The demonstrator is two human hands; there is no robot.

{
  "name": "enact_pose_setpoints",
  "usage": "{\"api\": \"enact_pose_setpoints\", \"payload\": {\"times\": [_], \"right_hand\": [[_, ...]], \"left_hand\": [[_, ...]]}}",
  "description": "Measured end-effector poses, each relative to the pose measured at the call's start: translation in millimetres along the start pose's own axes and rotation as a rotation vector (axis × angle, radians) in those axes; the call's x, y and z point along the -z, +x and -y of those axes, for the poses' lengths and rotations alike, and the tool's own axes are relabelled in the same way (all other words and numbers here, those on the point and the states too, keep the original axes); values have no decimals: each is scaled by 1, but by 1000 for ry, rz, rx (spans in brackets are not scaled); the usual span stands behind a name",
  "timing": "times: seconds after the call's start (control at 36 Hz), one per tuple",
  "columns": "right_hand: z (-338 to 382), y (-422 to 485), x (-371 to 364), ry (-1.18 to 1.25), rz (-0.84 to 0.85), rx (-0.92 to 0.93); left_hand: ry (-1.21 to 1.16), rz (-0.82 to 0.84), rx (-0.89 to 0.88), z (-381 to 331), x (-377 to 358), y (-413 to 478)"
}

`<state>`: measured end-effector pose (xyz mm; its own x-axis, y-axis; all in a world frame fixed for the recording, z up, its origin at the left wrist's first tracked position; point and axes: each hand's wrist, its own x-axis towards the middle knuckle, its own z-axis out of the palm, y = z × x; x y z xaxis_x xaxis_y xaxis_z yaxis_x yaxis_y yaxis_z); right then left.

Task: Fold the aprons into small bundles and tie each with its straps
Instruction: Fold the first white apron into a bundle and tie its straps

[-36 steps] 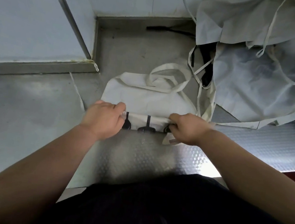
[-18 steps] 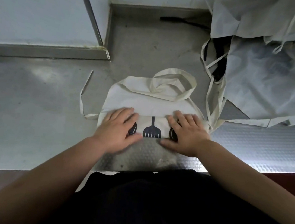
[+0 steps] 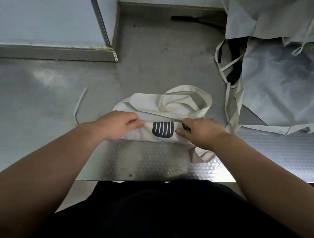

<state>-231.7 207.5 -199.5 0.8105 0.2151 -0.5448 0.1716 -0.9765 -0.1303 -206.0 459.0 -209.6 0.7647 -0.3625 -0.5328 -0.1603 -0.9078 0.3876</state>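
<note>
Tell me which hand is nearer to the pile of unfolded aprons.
The right. The right hand grips the right end of the folded apron, the side toward the pile of unfolded aprons; the left hand grips its left end, farther from the pile.

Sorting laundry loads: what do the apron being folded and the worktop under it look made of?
The apron is likely cream cotton canvas: matte, holding soft creases. The worktop seems to be stainless steel: grey, dully reflective, with an embossed pattern near the front edge.
</note>
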Motion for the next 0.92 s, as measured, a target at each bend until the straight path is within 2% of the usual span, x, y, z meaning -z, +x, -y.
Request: {"api": "enact_pose_setpoints", "payload": {"times": [0.06,0.11,0.22,0.28,0.39,0.47,0.61,0.78,0.92], "right_hand": [[2,6,-2,-49,-26,14],[4,10,-4,-69,-22,-11],[3,12,-9,-62,-26,-56],[3,13,-11,-65,-26,-77],[1,19,-6,-29,-78,-137],[-5,27,2,107,-85,-122],[-12,42,17,280,9,-181],[-12,56,18,283,-42,-366],[-14,55,13,279,-117,-418]], "left_hand": [[180,-91,36,-3,-3,3],[345,-190,-9,-4,-6,6],[444,-186,-40,-4,-11,10],[442,-156,13,-2,-13,13],[293,-124,123,11,-1,16],[295,-73,159,19,14,20],[370,-79,151,21,20,30],[368,-102,151,26,21,37],[354,-140,137,35,15,36]]}}
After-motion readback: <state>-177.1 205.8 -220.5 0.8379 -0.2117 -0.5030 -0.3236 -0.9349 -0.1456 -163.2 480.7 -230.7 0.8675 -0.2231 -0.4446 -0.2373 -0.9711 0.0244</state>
